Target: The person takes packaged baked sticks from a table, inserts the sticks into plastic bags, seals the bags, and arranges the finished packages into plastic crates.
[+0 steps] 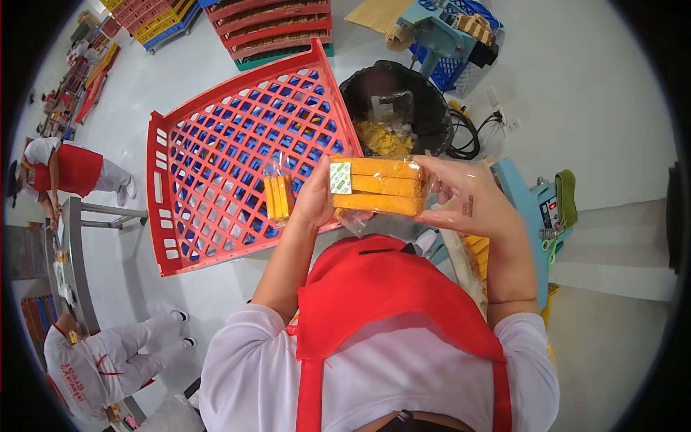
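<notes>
A clear plastic pack of orange-yellow bread sticks (385, 186) is held up in front of my red apron, between both hands. My left hand (317, 196) grips the end with the white and green label. Around the other end, where loose printed film sticks out, my right hand (468, 194) is closed. Some of the fingers are hidden behind the pack. Below and to the left lies a red lattice crate (153, 194), with a smaller-looking pack of similar sticks (277, 198) resting on its mesh, close to my left hand.
A bin with a black liner (353, 93) holds yellow scraps and plastic film. At right stands a light-blue machine (512, 183) with green-handled scissors (551, 248). Stacked crates (270, 32) are behind. Two co-workers (72, 171) (108, 360) are at a metal table (79, 270) on the left.
</notes>
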### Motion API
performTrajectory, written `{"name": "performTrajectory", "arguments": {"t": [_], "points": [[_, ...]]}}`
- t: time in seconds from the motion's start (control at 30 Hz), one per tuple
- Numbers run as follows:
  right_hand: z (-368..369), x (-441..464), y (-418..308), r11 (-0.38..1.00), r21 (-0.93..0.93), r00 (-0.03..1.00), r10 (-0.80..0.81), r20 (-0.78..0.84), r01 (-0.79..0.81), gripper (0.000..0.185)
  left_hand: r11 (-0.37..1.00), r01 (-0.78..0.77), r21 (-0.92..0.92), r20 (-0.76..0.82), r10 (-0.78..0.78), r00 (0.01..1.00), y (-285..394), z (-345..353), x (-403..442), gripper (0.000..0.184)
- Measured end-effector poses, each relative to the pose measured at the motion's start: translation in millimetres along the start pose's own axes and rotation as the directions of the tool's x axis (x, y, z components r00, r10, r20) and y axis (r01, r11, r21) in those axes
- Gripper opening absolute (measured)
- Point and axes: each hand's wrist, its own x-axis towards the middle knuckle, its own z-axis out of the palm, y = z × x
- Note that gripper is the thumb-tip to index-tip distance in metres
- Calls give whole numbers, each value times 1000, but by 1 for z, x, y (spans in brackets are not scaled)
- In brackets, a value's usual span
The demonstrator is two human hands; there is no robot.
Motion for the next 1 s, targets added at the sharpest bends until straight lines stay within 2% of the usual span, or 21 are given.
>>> {"name": "performTrajectory", "arguments": {"t": [0.03,0.1,0.17,0.23,0.27,0.33,0.4,0.47,0.53,0.63,0.67,0.73,0.77,0.8,0.83,0.87,0.93,1.0], "points": [[0,-1,0,999,21,999,34,15,-34,65,1000,1,-5,1,-1,1000,-3,-4,2,39],[-3,-3,-1,999,23,998,48,40,-49,65,979,-126,161,28,123,992,-8,-13,6,35],[-9,-4,-2,998,23,997,54,57,-55,66,978,-144,153,13,143,990,-9,-13,7,34],[-19,-7,-6,997,-72,1000,26,17,-25,66,976,-165,141,-2,167,986,-10,-10,11,33],[-25,-8,-12,997,-74,999,24,24,-22,66,980,-158,120,-37,164,986,-11,-11,12,33],[-33,-8,-22,982,-102,986,161,35,-157,65,983,-160,90,-78,167,983,-11,-9,12,34],[-28,-2,-18,988,-86,989,133,65,-127,65,996,-45,76,-27,47,999,-12,-6,9,35],[-31,0,-19,993,-72,990,99,97,-92,64,996,-23,89,-43,27,999,-24,-14,14,36],[-37,-4,-25,992,-91,996,84,23,-82,65,997,34,72,-33,-31,999,-28,-17,12,37],[-33,2,-29,987,-154,991,63,118,-44,67,995,13,96,-63,-7,998,-36,-25,19,35],[-36,3,-28,987,-154,991,63,122,-43,67,999,8,36,-105,-4,994,-37,-28,19,33],[-42,0,-26,998,-24,997,62,42,-61,68,999,19,-28,-119,-22,993,-36,-29,17,33],[-40,-1,-26,998,-26,997,65,44,-64,68,996,24,-82,-122,-34,992,-34,-27,17,33],[-37,-1,-25,995,-50,991,91,97,-86,68,1000,28,3,-110,-27,994,-30,-25,16,32],[-34,0,-24,992,-72,982,118,148,-108,69,1000,24,4,-106,-23,994,-26,-25,17,32],[-33,-1,-21,991,-70,981,120,150,-111,69,1000,20,0,-97,-20,995,-25,-27,15,31],[-30,-4,-16,971,5,960,234,153,-238,67,1000,-1,25,-111,4,994,-22,-21,9,30],[-18,-3,-9,970,-28,962,241,128,-240,67,999,-32,41,-98,36,995,-21,-21,11,29]]}}
